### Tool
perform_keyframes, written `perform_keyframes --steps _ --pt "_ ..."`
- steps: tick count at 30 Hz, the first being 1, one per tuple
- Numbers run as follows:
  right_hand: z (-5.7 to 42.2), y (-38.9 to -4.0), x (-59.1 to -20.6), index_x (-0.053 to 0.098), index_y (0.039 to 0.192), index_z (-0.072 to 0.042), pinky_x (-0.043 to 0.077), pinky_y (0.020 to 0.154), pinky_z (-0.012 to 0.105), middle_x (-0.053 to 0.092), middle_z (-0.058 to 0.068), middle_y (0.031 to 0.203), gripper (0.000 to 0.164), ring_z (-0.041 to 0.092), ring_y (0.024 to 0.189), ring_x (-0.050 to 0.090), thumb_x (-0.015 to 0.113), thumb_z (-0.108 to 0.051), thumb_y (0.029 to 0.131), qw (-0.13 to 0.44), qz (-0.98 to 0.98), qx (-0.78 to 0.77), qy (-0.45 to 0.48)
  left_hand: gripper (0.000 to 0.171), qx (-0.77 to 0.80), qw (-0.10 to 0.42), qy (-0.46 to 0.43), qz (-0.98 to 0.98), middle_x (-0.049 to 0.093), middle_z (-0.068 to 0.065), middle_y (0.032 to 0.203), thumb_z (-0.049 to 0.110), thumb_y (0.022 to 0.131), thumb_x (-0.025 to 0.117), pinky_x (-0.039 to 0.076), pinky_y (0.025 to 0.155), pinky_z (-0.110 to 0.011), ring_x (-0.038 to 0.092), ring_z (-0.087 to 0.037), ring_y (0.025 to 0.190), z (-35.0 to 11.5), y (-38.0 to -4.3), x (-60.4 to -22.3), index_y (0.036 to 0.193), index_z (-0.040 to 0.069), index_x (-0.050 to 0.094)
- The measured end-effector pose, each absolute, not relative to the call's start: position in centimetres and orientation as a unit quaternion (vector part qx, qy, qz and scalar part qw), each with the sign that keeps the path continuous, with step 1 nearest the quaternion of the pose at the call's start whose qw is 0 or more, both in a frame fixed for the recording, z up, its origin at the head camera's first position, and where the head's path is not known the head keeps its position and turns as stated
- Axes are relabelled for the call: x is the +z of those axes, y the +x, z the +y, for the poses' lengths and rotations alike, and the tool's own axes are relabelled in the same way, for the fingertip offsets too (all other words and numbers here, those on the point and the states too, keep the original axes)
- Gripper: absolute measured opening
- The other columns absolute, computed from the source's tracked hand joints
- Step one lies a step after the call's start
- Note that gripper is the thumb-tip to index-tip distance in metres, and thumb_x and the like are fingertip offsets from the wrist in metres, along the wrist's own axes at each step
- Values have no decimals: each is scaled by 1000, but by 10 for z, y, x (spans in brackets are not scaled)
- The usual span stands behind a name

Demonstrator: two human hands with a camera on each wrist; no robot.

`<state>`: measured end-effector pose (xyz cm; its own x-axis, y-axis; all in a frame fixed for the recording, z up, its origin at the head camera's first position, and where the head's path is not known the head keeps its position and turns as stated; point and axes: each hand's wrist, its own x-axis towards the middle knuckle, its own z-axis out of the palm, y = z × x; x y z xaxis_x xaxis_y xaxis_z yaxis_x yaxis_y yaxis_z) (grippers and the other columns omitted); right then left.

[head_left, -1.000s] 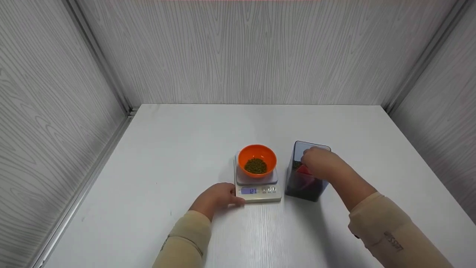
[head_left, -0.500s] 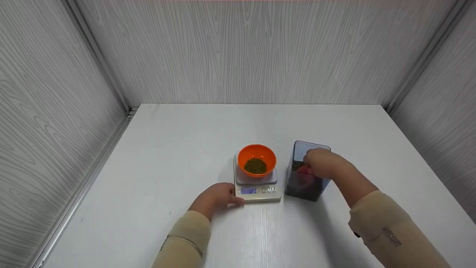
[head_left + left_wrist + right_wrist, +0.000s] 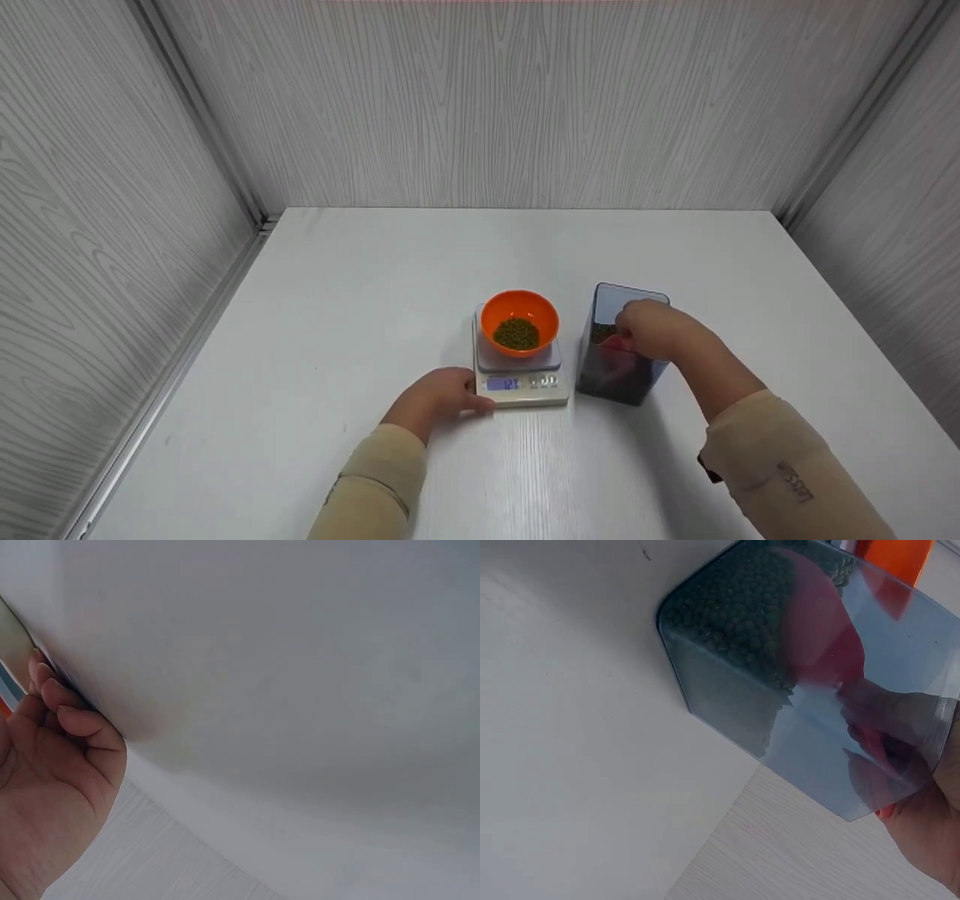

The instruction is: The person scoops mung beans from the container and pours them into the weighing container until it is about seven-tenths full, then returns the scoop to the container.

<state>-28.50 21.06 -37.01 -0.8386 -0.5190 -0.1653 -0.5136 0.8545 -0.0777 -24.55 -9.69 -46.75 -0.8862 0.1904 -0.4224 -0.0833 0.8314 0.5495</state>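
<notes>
A white digital kitchen scale [image 3: 555,396] with a lit display bears an orange bowl [image 3: 545,315]. Small green beans [image 3: 516,334] lie in the bottom of the bowl. My left hand [image 3: 442,391] holds the scale's near left corner, thumb along its front edge and fingers at its left side. To the right stands a tall see-through bluish container [image 3: 606,375], partly filled with the same beans [image 3: 735,607]. My right hand [image 3: 651,326] reaches into it and grips a red scoop [image 3: 825,637] by its handle. The scoop's bowl is down among the beans.
Scale and container stand close together on a white tabletop [image 3: 360,300]. Grey wood-grain panels [image 3: 480,105] rise at the back and on both sides. A metal rail [image 3: 195,330] runs along the left edge of the table.
My right hand has shifted slightly to the right inside the container, with the scoop in it. The left hand, scale and bowl keep their places.
</notes>
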Motion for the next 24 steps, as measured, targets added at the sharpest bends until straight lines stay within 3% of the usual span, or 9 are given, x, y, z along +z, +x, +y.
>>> perform_keyframes --steps 11,18,24 --pt "212 -281 -366 65 83 -5 45 62 33 55 3 69 7 19 66 48 58 -5 85 126 968 -59 -211 36 293 236 30 926 57 1 89 48 72 71 39 87 -41 49 -21 86 -98 -245 -468 91 19 61" --pt "222 -283 -365 64 73 -6 42 60 32 53 1 64 10 19 66 46 60 -1 81 63 963 -62 -256 34 294 236 32 926 55 0 84 46 72 72 39 82 -39 48 -21 85 -97 -245 -466 85 17 59" --pt "228 -282 -365 64 74 -8 40 65 33 51 2 68 8 20 72 45 62 -3 81 43 964 -85 -249 35 293 237 30 926 55 0 85 47 72 72 39 83 -39 48 -21 85 -98 -246 -467 86 18 59"
